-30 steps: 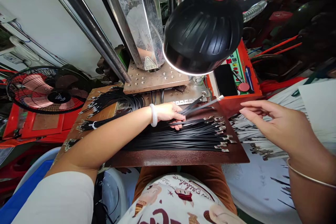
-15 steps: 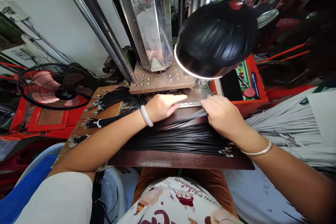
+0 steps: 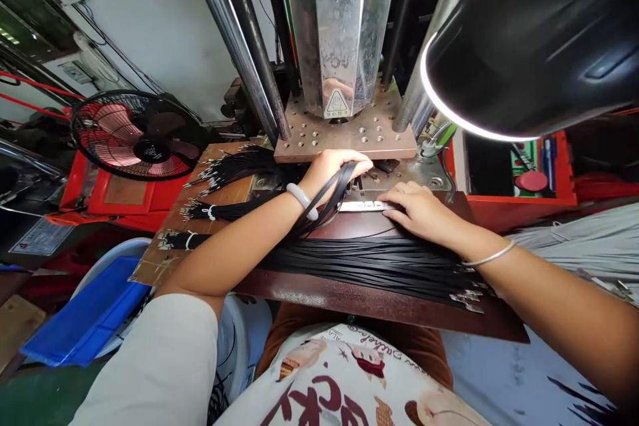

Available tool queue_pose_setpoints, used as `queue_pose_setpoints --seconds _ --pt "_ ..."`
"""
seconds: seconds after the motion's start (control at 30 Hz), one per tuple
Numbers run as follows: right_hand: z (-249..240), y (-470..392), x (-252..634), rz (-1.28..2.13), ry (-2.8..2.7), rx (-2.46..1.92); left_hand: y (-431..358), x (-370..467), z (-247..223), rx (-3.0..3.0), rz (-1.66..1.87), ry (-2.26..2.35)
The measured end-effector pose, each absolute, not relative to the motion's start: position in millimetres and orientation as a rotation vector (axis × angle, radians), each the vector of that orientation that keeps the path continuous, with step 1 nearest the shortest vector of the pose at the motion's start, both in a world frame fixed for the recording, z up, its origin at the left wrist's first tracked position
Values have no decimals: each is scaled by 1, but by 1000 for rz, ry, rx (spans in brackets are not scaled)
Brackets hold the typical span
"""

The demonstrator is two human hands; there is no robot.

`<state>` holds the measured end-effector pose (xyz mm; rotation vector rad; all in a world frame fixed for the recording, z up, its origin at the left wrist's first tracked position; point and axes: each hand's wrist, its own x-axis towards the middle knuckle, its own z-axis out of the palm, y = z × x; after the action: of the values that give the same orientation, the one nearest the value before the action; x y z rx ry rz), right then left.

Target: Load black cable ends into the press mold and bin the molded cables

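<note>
Several black cables loop over my left hand (image 3: 333,176), whose fingers are closed around them in front of the machine's drilled metal plate (image 3: 344,140). My right hand (image 3: 412,203) rests with fingers spread at the right end of a light metal strip (image 3: 363,206) with slots, touching it. Below both hands, a bundle of long black cables (image 3: 359,256) lies across the brown board (image 3: 309,289), with metal ends at the right. Tied black cable bundles (image 3: 224,211) with metal tips lie left of my left hand.
A black lamp (image 3: 529,46) with a lit rim hangs at the upper right. Metal columns (image 3: 239,33) flank the machine's clear guard (image 3: 342,26). Left are a fan (image 3: 144,146) and a blue tray (image 3: 90,309). Grey cables (image 3: 584,239) and a red tray (image 3: 564,180) are at the right.
The view has shifted. My left hand now has black cables looped in it. My right hand has let go of the cables it held and lies at the strip.
</note>
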<state>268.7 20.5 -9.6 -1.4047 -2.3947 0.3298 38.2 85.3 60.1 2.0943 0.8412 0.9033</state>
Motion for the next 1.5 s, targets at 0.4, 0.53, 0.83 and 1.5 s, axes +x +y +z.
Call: queue_pose_setpoints --seconds 0.4,0.53,0.83,1.5 --pt "14 12 226 1074 -1765 -1387 73 47 38 1856 780 831" --pt "15 6 232 912 -1748 -1401 68 45 40 2110 627 756" --pt "14 -33 239 591 -1815 -1316 13 24 42 2728 523 784" --pt "9 -42 212 37 -2444 -1013 11 9 14 2600 670 879"
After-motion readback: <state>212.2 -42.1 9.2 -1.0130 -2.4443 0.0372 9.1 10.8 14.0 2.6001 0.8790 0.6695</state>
